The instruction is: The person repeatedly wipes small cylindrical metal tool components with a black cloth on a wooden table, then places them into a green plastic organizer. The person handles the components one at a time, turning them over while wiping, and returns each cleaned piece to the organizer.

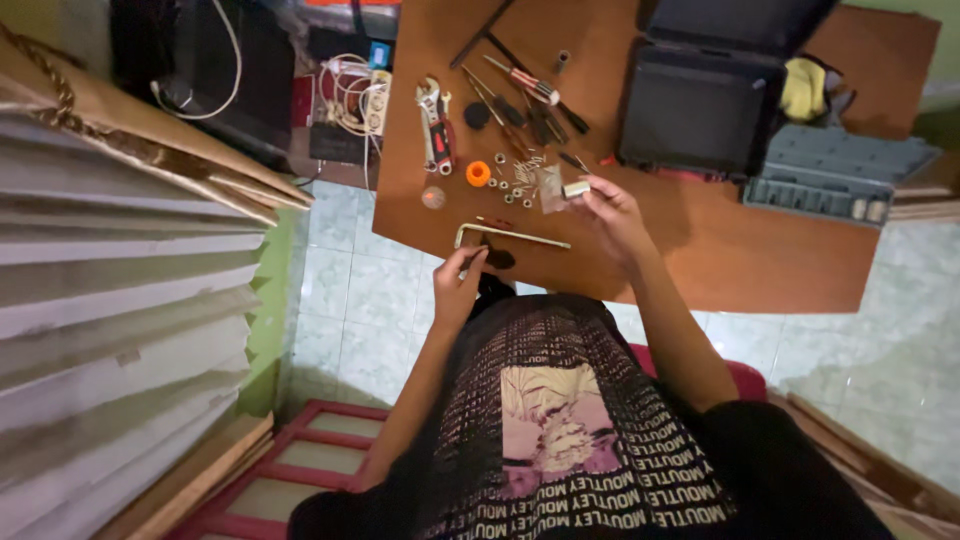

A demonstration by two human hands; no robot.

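Right hand: my right hand (612,215), mid-frame right of centre, pinches a small silver socket (577,189) at my fingertips (592,192).
Socket axis: short cylinder, long axis roughly left-right in the frame, free end toward the left, just above the table.
Left hand: my left hand (458,285) at the table's near edge, fingers closed on a small dark tool (497,259); I cannot tell which way it points.
L-shaped key (510,236): flat between my hands, long arm left-right.
Edges and room: brown table (760,250) bare at lower right; screws (518,180) and an orange ring (479,173) crowd just left of the socket; black case (700,110) upper right.
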